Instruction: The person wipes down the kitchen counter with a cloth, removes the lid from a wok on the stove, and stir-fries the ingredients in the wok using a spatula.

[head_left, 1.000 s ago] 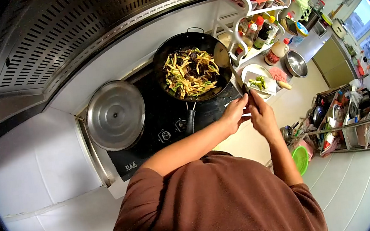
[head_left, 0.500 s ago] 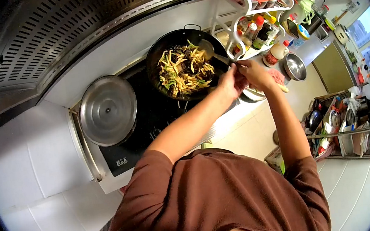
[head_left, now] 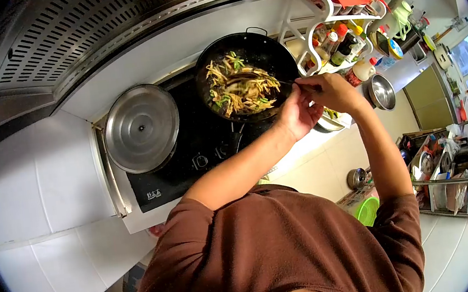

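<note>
A black wok point(head_left: 281, 54) stands on the black cooktop point(head_left: 182, 172), holding yellow and green strips with dark pieces point(head_left: 245, 90). A spatula reaches into the food, its blade blurred. My right hand point(head_left: 334, 91) is closed round the dark handle of the spatula point(head_left: 311, 87) at the wok's right side. Close beside it, my left hand point(head_left: 299, 114) touches the front part of the handle with its fingertips, palm turned up. Below my right hand, a plate with green pieces point(head_left: 331, 114) is partly hidden.
A round metal lid point(head_left: 141, 127) lies left of the wok. Bottles point(head_left: 344, 47) crowd a white rack point(head_left: 304, 28) at the right, with a steel bowl point(head_left: 381, 92) beside it. The range hood point(head_left: 117, 32) hangs above. Low at the right stands a filled dish rack point(head_left: 443, 180).
Both hands have moved from beside the plate up to the wok's right edge. The spatula has swung into the wok and stirred the food, which is now spread differently.
</note>
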`<state>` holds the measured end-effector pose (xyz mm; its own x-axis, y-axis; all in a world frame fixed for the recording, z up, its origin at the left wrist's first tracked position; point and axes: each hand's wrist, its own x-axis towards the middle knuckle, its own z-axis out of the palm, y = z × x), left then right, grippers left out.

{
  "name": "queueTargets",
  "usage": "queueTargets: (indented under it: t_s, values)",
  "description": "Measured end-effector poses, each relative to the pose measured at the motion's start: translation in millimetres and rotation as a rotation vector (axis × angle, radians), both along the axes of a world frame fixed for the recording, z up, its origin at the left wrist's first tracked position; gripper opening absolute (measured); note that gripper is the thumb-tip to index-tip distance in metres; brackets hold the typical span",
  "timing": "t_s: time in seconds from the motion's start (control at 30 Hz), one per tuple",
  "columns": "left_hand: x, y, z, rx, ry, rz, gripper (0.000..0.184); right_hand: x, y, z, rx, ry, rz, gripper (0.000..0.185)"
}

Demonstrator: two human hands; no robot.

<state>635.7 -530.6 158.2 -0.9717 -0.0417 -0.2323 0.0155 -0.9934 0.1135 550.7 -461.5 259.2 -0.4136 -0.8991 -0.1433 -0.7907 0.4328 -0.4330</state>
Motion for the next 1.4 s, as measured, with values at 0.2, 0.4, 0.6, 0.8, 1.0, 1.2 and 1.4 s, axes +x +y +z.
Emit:
queueTargets:
  t_s: [0.2, 0.4, 0.6, 0.8, 1.0, 1.2, 1.4]
  values:
    - [-38.6, -5.9, 14.9, -0.066, -0.066, -0.006, 0.037, -22.9, -5.9, -11.6, -0.243, -0.111, -0.189, 0.036]
    - [-94.3, -56.9, -5.6, -0.063, -0.189, 0.087, 0.040, -57.4, -58.8, -14.9, -0.168, -0.435, -0.332, 0.039]
    - [-50.3, -75.3, 9.2, 0.092, -0.039, 0.274, 0.038, -51.5, -106.9, 0.4, 0.045, -0.221, 0.079, 0.046]
    - [1.6, -43.9, 17.8, 0.061, 0.055, 0.262, 0.040, 1.3, -93.8, 31.4, 0.152, 0.132, 0.293, 0.043]
    - [42.3, 6.0, 15.9, 0.027, 0.072, 0.100, 0.039, 48.7, -23.3, 50.6, 0.108, 0.201, 0.260, 0.042]
    - [59.2, 32.3, 20.7, -0.185, 0.157, -0.035, 0.028, 78.4, 23.6, 69.7, -0.004, 0.060, 0.055, 0.036]
    - [78.7, 31.8, 55.9, -0.275, 0.092, -0.122, 0.035, 83.4, 30.1, 95.8, 0.035, -0.002, -0.007, 0.026]
